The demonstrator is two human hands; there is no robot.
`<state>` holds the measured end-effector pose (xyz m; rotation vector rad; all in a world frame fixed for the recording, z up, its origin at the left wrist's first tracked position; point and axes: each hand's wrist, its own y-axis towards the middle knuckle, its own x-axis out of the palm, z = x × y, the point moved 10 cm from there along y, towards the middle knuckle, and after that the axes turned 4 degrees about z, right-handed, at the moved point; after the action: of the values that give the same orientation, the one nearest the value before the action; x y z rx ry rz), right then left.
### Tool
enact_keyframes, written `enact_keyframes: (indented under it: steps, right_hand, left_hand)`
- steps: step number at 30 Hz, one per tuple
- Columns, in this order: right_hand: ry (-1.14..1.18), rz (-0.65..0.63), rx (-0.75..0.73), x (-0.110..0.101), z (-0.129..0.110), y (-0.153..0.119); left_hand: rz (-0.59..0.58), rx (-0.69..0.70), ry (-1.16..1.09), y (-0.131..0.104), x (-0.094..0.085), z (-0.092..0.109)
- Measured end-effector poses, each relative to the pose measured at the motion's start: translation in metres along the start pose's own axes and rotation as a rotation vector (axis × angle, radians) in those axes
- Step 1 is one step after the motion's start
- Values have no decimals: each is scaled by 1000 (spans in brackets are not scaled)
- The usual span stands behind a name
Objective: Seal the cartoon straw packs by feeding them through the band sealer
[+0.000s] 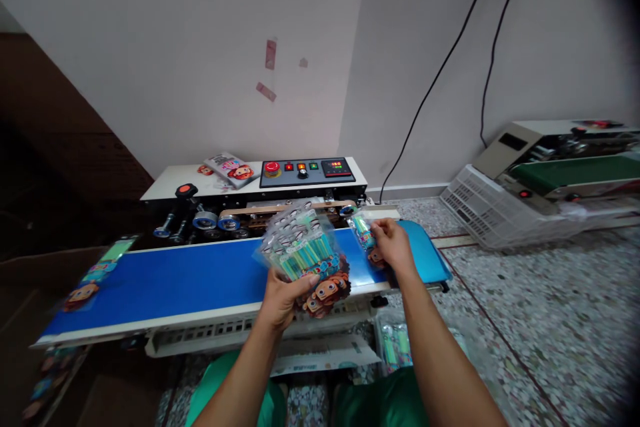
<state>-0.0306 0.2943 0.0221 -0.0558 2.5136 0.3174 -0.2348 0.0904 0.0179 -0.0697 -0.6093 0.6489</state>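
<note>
My left hand (280,300) is closed around a fanned stack of clear packets (307,247), thumb across the front, held over the blue belt (200,277). The grip of my right hand (395,247) is pinched on a single packet (364,230) at the belt's right end, its upper edge near the machine's rollers. I judge that I am at the placing step: the next move calls for keeping that edge straight and flat, then loosening the pinch without dragging the packet askew, the stack kept clear.

Another packet (103,267) lies at the belt's left end. Behind the belt, the control panel (307,173) has lit buttons and a red display; printed packaging (233,169) rests on the housing beside it. Below my right forearm, more packets show in an open container (397,347).

A pale wall (200,47) stands behind, with black cords hanging at right. On the speckled floor (525,300), a white crate (480,213) sits by a second machine (510,140) with a green belt (575,173).
</note>
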Motion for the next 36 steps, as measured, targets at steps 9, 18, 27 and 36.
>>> enact_keyframes:
  steps: [9, 18, 27, 36]
  right_hand:
    - [491, -364, -175, 26, -114, -53]
    - [412, 73, -149, -12, -102, -52]
    - [-14, 82, -32, -41, -8, -11]
    - [-395, -60, -45, -5, -6, -5]
  left_hand:
    - [-11, -3, 6, -3, 8, 0]
    - [-20, -10, -48, -3, 7, 0]
    - [-43, 33, -17, 4, -2, 1]
    - [-16, -11, -13, 1, 1, -2]
